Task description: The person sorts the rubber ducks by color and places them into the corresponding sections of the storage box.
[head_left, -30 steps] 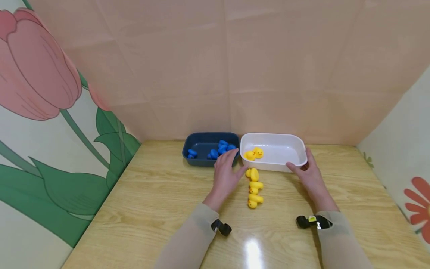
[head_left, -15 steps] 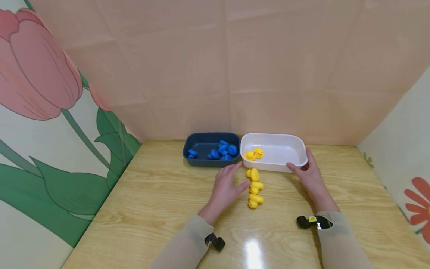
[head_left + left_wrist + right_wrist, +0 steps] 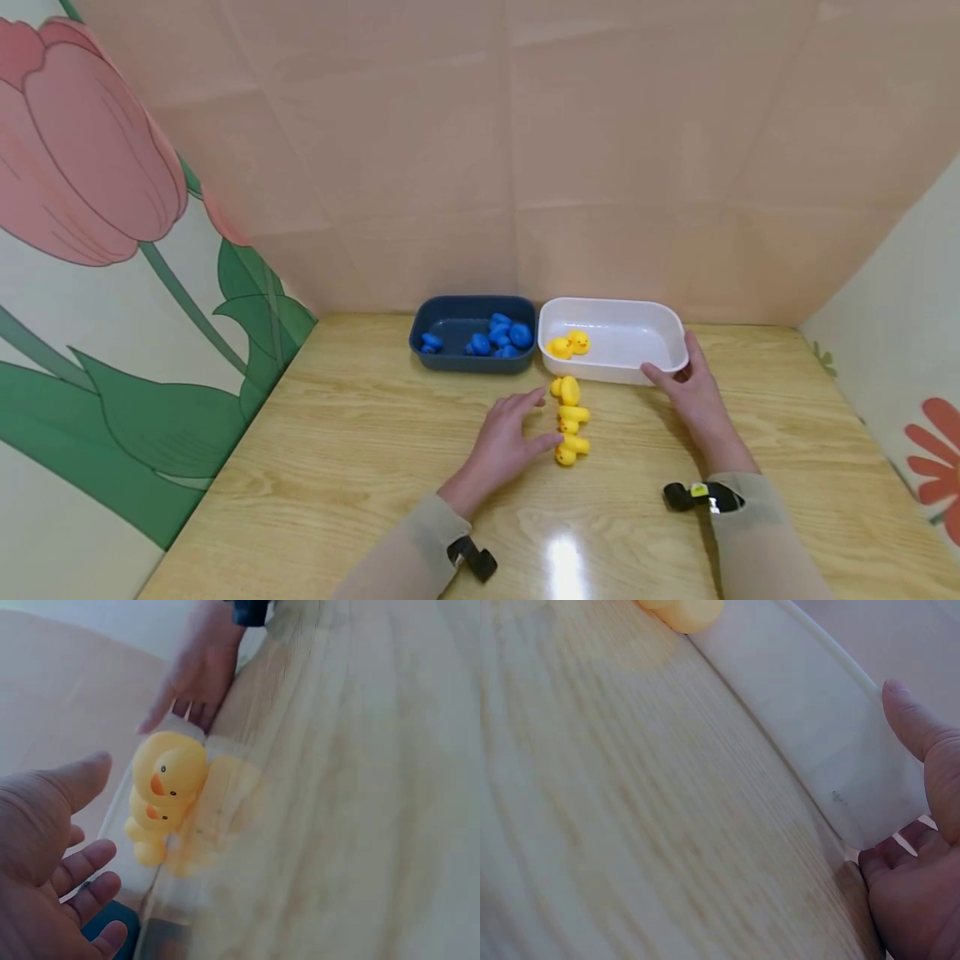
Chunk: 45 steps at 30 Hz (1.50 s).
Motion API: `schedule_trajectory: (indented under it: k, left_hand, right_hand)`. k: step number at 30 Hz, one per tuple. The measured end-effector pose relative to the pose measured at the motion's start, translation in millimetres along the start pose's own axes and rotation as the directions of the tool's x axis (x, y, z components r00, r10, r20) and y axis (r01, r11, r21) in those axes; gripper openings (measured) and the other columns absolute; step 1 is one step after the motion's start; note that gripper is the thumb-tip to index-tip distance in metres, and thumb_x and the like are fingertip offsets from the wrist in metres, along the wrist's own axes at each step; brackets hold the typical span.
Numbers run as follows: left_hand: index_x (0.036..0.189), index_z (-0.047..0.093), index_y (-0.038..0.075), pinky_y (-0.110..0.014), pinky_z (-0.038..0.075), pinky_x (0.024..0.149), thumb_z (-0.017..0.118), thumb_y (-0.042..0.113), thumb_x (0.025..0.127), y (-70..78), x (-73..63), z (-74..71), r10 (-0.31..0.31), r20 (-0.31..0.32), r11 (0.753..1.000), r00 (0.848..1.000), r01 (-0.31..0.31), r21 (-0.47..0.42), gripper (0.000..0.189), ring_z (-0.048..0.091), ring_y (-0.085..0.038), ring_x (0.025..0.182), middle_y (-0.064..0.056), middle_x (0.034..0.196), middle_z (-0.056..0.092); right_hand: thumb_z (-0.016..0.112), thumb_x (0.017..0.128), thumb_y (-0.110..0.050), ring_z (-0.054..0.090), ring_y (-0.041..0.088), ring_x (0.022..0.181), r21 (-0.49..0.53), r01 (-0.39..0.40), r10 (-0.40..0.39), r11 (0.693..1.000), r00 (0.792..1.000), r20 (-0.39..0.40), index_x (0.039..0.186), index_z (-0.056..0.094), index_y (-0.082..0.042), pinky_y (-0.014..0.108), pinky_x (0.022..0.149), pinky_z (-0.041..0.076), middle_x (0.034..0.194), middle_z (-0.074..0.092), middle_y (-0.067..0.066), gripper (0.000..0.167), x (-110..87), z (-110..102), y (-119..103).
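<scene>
Three yellow rubber ducks lie in a line in front of a white tray [image 3: 613, 372]: the nearest duck [image 3: 574, 447], the middle duck [image 3: 573, 414] and the farthest duck [image 3: 570, 391]. Just left of them hovers my left hand [image 3: 504, 446], fingers spread, its thumb overlapping the nearest duck in the head view. In the left wrist view a gap shows between that hand [image 3: 45, 840] and the front duck [image 3: 171, 766]. My right hand [image 3: 697, 404] holds the tray's front right corner, thumb at the front rim and fingers round the side.
Two yellow ducks [image 3: 570, 343] sit at the left inside the white tray. Beside it stands a dark blue tray [image 3: 474, 364] with several blue ducks [image 3: 501, 334]. A pink-beige sheet [image 3: 517, 167] hangs behind the wooden table [image 3: 337, 467].
My left hand has drawn back toward me from the front of the trays, alongside the row of ducks down to the nearest one. The right hand stays at the white tray's corner.
</scene>
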State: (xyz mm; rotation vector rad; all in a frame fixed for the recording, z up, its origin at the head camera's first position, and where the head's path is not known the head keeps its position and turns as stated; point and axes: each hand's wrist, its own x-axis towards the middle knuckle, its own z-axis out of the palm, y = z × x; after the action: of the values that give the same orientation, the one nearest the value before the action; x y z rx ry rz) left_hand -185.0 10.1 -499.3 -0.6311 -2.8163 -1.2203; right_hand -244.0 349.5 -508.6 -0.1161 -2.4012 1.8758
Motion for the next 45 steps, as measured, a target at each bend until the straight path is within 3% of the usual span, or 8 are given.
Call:
schedule_trajectory:
  k: [9, 16, 22, 35, 45]
  left_hand:
    - [0.160, 0.060, 0.019, -0.046, 0.042, 0.122, 0.086, 0.047, 0.098, -7.7, -6.6, 10.8, 0.046, 0.059, 0.996, 0.997, -0.051, 0.073, 0.074, 0.056, -0.019, 0.140, 0.008, 0.147, 0.068]
    - [0.152, 0.067, 0.022, -0.046, 0.037, 0.125, 0.088, 0.049, 0.095, -9.9, -7.5, 16.6, 0.088, 0.056, 0.987, 0.995, -0.095, 0.126, 0.066, 0.058, -0.017, 0.138, 0.009, 0.150, 0.067]
    - [0.145, 0.071, 0.024, -0.046, 0.037, 0.124, 0.090, 0.049, 0.093, -11.6, -7.7, 20.9, 0.087, 0.058, 0.982, 0.995, -0.095, 0.163, 0.060, 0.058, -0.016, 0.135, 0.012, 0.146, 0.069]
    - [0.134, 0.073, 0.020, -0.045, 0.037, 0.121, 0.095, 0.043, 0.089, -11.8, -8.1, 24.0, 0.117, 0.029, 0.983, 0.993, -0.120, 0.142, 0.055, 0.059, -0.015, 0.126, 0.013, 0.125, 0.076]
    - [0.131, 0.072, 0.019, -0.047, 0.037, 0.122, 0.093, 0.035, 0.092, -11.1, -8.1, 23.8, 0.143, 0.008, 0.982, 0.990, -0.143, 0.122, 0.047, 0.061, -0.015, 0.126, 0.017, 0.115, 0.080]
  right_hand:
    - [0.075, 0.108, -0.033, 0.006, 0.044, 0.167, 0.003, 0.001, -0.001, 1.000, 1.000, 0.003, 0.176, -0.015, -0.018, 0.054, 0.133, 0.012, 0.182, -0.007, 0.020, 0.113, 1.2, -2, 5]
    - [0.074, 0.109, -0.033, 0.007, 0.042, 0.167, 0.001, 0.004, -0.004, 1.000, 1.000, -0.001, 0.176, -0.015, -0.018, 0.048, 0.133, 0.013, 0.183, -0.006, 0.019, 0.113, 3.8, -3, 8]
    - [0.074, 0.109, -0.032, 0.008, 0.043, 0.167, 0.010, 0.008, -0.008, 1.000, 1.000, 0.002, 0.176, -0.015, -0.020, 0.045, 0.133, 0.015, 0.182, -0.006, 0.020, 0.113, 4.5, -4, 11]
    - [0.074, 0.109, -0.031, 0.009, 0.043, 0.167, -0.002, 0.012, -0.012, 1.000, 1.000, -0.002, 0.176, -0.014, -0.019, 0.041, 0.133, 0.016, 0.183, -0.004, 0.019, 0.111, 6.2, -4, 13]
    - [0.074, 0.108, -0.036, 0.011, 0.043, 0.167, -0.029, 0.018, -0.019, 0.999, 1.000, -0.011, 0.176, -0.014, -0.020, 0.042, 0.133, 0.016, 0.183, -0.002, 0.020, 0.113, 8.8, -4, 17]
